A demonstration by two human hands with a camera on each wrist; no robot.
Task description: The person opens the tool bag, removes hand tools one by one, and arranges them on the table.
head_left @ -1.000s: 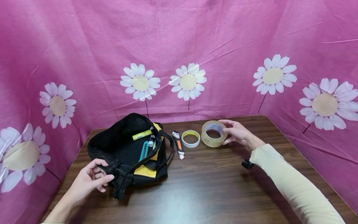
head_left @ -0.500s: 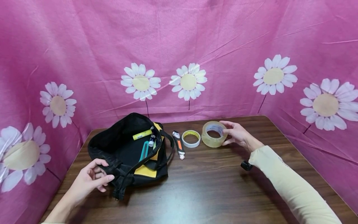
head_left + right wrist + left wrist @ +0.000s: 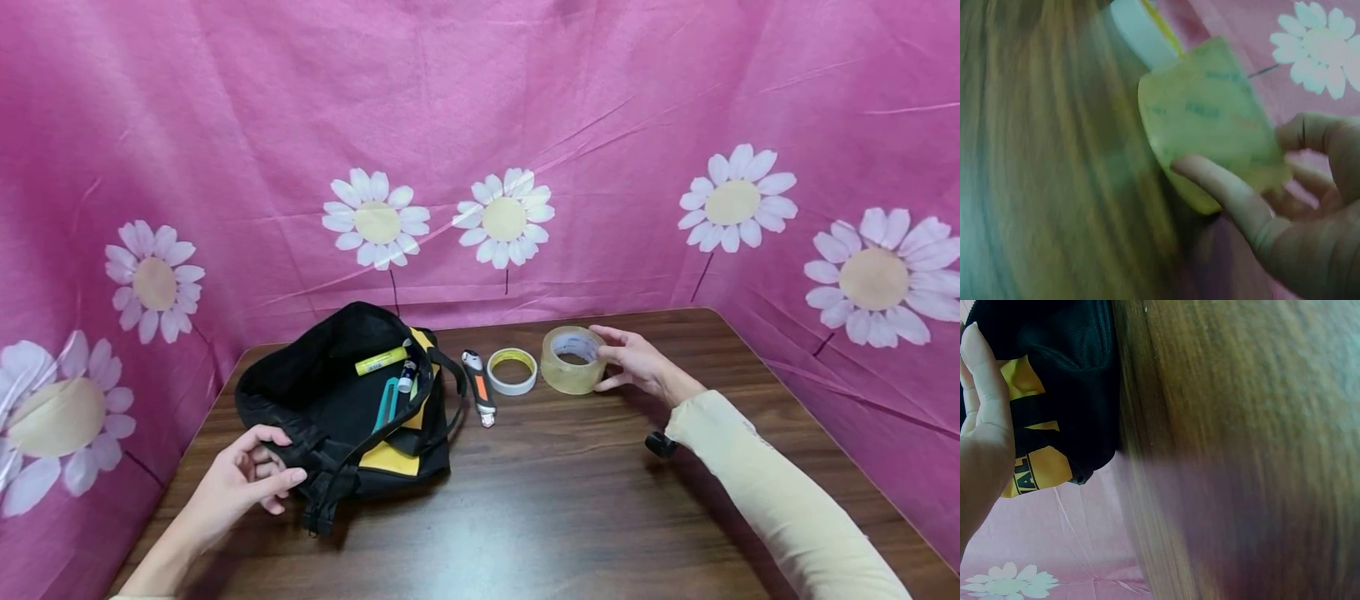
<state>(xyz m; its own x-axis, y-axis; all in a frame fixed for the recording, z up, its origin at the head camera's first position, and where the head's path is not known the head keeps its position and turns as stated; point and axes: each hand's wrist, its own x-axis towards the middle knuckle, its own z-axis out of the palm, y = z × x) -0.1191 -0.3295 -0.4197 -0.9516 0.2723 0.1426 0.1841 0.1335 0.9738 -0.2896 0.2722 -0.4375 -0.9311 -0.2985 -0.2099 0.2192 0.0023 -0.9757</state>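
In the head view my left hand (image 3: 251, 471) holds the near left rim of a black tool bag (image 3: 345, 454) with yellow panels. The bag's mouth faces up, showing a yellow tube (image 3: 380, 362), a small dark-and-white tube (image 3: 407, 377) and a teal cutter-like strip (image 3: 386, 404). My right hand (image 3: 637, 362) grips a roll of clear packing tape (image 3: 573, 379) from its right side. In the right wrist view the thumb (image 3: 1213, 178) lies along the roll's outer face. The left wrist view catches the left hand (image 3: 988, 419) beside the bag; its fingertips are partly cut off.
Between bag and packing tape lie a utility knife (image 3: 478, 388) with an orange inlay and a narrower white tape roll (image 3: 513, 388). A bag strap (image 3: 450, 367) loops out near the knife. Pink flowered cloth (image 3: 615, 208) hangs behind the brown table (image 3: 555, 508).
The packing tape has tipped down from a slight tilt to stand flatter on the table, my right hand staying on it. My left hand and the bag have not moved.
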